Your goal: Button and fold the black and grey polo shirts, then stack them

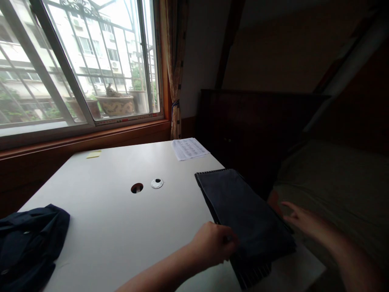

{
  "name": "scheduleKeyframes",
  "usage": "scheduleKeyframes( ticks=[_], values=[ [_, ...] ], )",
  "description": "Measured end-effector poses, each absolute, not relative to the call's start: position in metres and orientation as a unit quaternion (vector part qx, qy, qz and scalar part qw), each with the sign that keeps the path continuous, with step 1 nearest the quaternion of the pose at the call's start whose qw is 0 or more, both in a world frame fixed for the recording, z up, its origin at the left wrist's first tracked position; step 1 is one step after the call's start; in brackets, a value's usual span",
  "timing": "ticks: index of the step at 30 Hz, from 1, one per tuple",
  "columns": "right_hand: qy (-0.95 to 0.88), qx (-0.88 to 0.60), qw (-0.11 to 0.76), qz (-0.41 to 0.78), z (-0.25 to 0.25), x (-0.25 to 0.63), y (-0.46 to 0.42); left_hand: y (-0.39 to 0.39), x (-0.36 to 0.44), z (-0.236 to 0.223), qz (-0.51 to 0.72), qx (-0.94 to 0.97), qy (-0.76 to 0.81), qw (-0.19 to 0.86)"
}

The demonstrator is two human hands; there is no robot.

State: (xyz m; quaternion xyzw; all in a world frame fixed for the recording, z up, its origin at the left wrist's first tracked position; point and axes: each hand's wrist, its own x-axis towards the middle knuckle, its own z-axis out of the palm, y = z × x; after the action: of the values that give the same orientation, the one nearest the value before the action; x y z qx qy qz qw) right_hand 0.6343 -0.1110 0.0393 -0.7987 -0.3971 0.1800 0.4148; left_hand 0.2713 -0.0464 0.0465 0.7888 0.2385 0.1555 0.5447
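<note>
A folded dark grey garment [243, 211] lies on the right part of the white table [121, 227], its near end hanging over the table's right edge. My left hand [214, 243] is closed on the garment's left near edge, fingers curled round it. My right hand [299, 221] is at the garment's right side, beyond the table edge, fingers stretched out and touching or just under the cloth.
A crumpled dark blue garment [28, 239] lies at the table's near left corner. A printed sheet [189, 148], a yellow sticky note [93, 154], a cable hole [137, 187] and its cap [157, 183] are on the table. A window [75, 61] is behind, a bed [334, 182] to the right.
</note>
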Motion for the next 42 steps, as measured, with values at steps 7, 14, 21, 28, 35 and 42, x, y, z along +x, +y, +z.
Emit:
scheduleKeyframes(
  ticks=[7,14,21,28,35,42],
  values=[
    [-0.686,-0.703,0.187,0.028,0.055,0.583,0.019,0.000,0.314,0.075,0.292,0.918,0.180,0.197],
    [-0.696,-0.711,0.087,0.043,0.014,0.556,0.074,0.064,0.345,0.019,0.207,0.890,0.368,0.175],
    [-0.612,-0.785,0.074,0.060,0.001,0.605,0.068,0.068,0.332,-0.004,0.179,0.877,0.413,0.168],
    [-0.576,-0.811,0.102,-0.003,0.004,0.619,0.054,0.049,0.332,0.022,0.202,0.904,0.358,0.121],
    [-0.737,-0.650,0.187,0.000,-0.005,0.591,0.008,-0.013,0.330,0.018,0.208,0.965,0.155,0.042],
    [-0.730,-0.667,0.146,-0.004,-0.024,0.601,-0.041,-0.027,0.312,0.002,0.237,0.959,0.155,-0.002]
  ],
)
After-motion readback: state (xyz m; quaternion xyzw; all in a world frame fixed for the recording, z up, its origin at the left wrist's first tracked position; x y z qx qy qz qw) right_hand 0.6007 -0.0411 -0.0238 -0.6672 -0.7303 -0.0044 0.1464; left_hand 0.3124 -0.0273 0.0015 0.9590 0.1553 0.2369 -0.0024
